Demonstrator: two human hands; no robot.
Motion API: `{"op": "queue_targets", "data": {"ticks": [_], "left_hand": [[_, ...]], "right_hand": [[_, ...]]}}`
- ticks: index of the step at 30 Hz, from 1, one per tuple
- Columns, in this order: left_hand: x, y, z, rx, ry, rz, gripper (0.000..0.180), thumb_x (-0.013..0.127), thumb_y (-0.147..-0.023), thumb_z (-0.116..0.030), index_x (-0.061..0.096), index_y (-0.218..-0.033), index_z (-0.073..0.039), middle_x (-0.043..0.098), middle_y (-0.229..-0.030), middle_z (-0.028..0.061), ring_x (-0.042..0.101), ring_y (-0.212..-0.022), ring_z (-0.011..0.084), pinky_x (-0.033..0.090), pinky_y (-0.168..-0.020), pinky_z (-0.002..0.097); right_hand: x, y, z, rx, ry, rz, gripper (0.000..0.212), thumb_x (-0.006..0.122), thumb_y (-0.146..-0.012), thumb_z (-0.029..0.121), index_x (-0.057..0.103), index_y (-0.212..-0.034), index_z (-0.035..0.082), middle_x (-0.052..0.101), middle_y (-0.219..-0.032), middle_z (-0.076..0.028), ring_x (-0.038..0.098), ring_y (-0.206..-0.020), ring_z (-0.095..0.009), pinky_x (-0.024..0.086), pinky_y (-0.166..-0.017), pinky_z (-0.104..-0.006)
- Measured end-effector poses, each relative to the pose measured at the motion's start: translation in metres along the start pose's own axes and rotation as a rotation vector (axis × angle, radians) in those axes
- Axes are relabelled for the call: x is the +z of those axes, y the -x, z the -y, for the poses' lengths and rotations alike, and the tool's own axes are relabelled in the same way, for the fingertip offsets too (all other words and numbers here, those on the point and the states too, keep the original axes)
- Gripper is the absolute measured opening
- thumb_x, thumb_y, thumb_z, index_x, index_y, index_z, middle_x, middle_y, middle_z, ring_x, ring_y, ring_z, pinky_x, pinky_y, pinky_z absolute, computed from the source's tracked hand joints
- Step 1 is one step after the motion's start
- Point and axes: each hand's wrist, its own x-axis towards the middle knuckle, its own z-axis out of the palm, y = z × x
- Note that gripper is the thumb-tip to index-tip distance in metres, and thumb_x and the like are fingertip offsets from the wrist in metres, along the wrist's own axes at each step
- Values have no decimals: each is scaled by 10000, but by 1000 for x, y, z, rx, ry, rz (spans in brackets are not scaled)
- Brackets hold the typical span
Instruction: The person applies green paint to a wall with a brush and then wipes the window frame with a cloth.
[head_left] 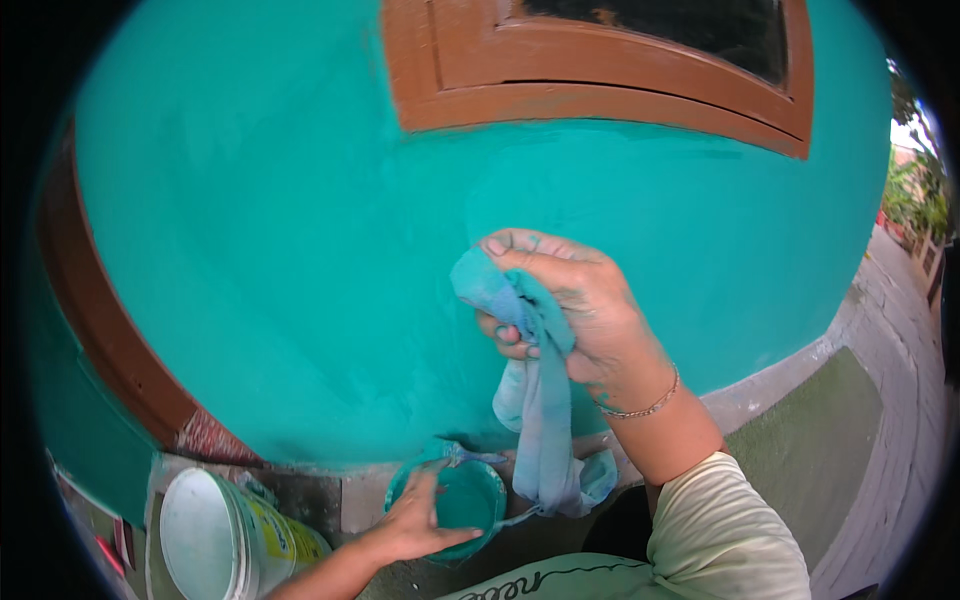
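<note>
My right hand (570, 300) is closed around a crumpled light-blue cloth (550, 420), raised in front of the turquoise wall. The cloth hangs down in long folds, stained with green paint. Lower left, my left hand (420, 515) reaches over a small bucket of green paint (485, 500), its thumb and fingers spread apart. A paint-covered brush (465, 453) lies across the far rim of that bucket, close beyond my left fingertips. Whether those fingertips touch the brush or rim, I cannot tell. Green paint smears mark my right hand.
The painted wall (300, 250) fills most of the view, with a brown window frame (600, 80) above. At lower left stands a large white bucket (200, 530). A brown door frame (110, 300) rises at the left. A grey paved path (880, 400) runs along the right.
</note>
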Motion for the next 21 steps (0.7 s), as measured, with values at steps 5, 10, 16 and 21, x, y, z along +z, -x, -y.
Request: {"op": "queue_targets", "data": {"ticks": [5, 10, 16, 21], "left_hand": [[43, -28, -10, 126, 0, 139, 997, 802, -750, -459, 277, -1478, -25, 187, -1516, 300, 572, -1110, 385, 473, -932, 396], [98, -21, 23, 413, 327, 1, 484, 677, -884, -329, 565, -1271, -61, 515, -1333, 209, 591, -1093, 352, 455, -953, 388], [85, 14, 26, 330, 531, 248, 390, 536, -964, -316, 575, -1239, -42, 621, -1197, 193, 593, -1089, 345, 450, -954, 392], [3, 52, 30, 78, -87, 541, 456, 596, -915, -322, 560, -1271, -39, 612, -1208, 223, 606, -1067, 373, 482, -915, 437]], "right_hand": [[16, -11, -28, 87, -196, 139, 261, 558, -981, 261, 547, -969, 1, 606, -753, -130, 524, -541, -142, 384, -427, -243], [27, -31, -59, 204, -287, 330, 307, 500, -1006, 286, 542, -1020, -17, 591, -790, -130, 482, -522, -117, 359, -410, -231], [74, -32, -79, 91, -163, 295, 363, 463, -1003, 281, 513, -1163, -40, 481, -776, -59, 376, -497, -83, 324, -408, -222], [83, -14, -129, 174, 337, 336, 508, 649, -807, 113, 471, -1252, -57, 517, -746, -82, 411, -479, -94, 321, -416, -226]]}}
